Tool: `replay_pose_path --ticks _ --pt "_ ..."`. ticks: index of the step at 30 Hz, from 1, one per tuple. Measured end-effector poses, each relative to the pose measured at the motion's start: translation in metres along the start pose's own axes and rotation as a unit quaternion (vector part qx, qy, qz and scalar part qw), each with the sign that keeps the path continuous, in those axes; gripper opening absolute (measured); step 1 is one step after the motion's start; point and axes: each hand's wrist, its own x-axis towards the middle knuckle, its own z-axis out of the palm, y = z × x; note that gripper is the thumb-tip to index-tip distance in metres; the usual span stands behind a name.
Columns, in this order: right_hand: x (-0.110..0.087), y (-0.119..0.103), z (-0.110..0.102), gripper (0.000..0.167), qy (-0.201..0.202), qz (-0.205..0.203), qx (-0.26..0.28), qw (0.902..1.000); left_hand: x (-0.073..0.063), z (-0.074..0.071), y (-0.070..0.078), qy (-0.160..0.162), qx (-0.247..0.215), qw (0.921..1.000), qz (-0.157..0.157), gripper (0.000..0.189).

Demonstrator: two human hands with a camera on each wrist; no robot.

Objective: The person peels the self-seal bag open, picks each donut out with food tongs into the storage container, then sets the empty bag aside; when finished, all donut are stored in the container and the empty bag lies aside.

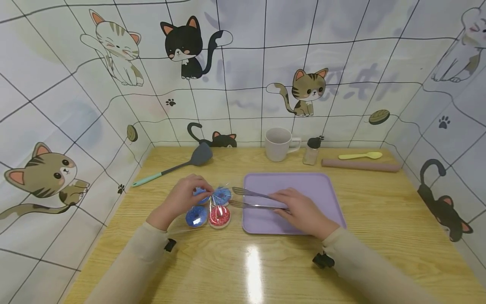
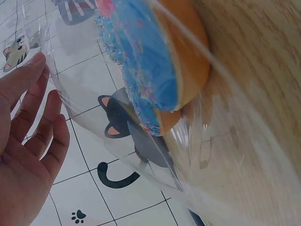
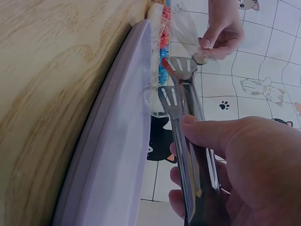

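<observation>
My left hand (image 1: 181,197) pinches the gathered top of a clear plastic bag (image 3: 182,30) and holds it up. Several sprinkled doughnuts lie in the bag on the table: a red doughnut (image 1: 224,218) at the front right, with a blue doughnut (image 1: 193,221) beside it and more blue ones behind. In the left wrist view the blue icing (image 2: 153,61) shows through the film. Metal tongs (image 1: 262,206) with slotted ends are in my right hand (image 1: 301,211), over the tray. Their two arms stand apart, slotted tips close to the bag.
A purple tray (image 1: 326,190) lies under the right hand. Behind it stand a grey mug (image 1: 278,145) and a black-capped shaker (image 1: 312,151). A spatula (image 1: 200,155) lies back left; a rolling pin (image 1: 360,165) and yellow spoon (image 1: 358,156) lie back right, before the cat-print wall.
</observation>
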Motion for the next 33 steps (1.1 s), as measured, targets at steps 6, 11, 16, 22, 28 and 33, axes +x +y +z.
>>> replay_pose_path --ticks 6,11,16,22,28,33 --pt "0.009 -0.003 0.007 0.048 -0.008 -0.001 -0.018 0.9998 0.001 -0.001 0.0 -0.003 0.001 1.0 0.002 0.007" --pt "0.016 -0.009 0.008 0.051 -0.016 0.006 -0.017 0.9997 -0.001 0.0 -0.001 -0.005 -0.009 0.9999 0.013 0.008" --pt "0.021 -0.014 0.011 0.052 -0.029 0.016 -0.018 0.9993 -0.002 0.001 -0.003 -0.004 -0.001 0.9999 0.014 0.008" --pt "0.025 -0.014 0.017 0.053 -0.036 0.026 -0.019 0.9988 -0.002 0.001 -0.003 -0.001 0.01 0.9998 0.017 0.007" --pt "0.027 -0.017 0.016 0.051 -0.034 0.019 -0.02 0.999 -0.001 0.001 -0.004 -0.003 0.003 0.9999 0.014 0.008" --pt "0.026 -0.018 0.016 0.047 -0.024 0.011 -0.026 0.9993 -0.001 0.002 -0.005 -0.002 0.0 0.9999 0.012 0.008"
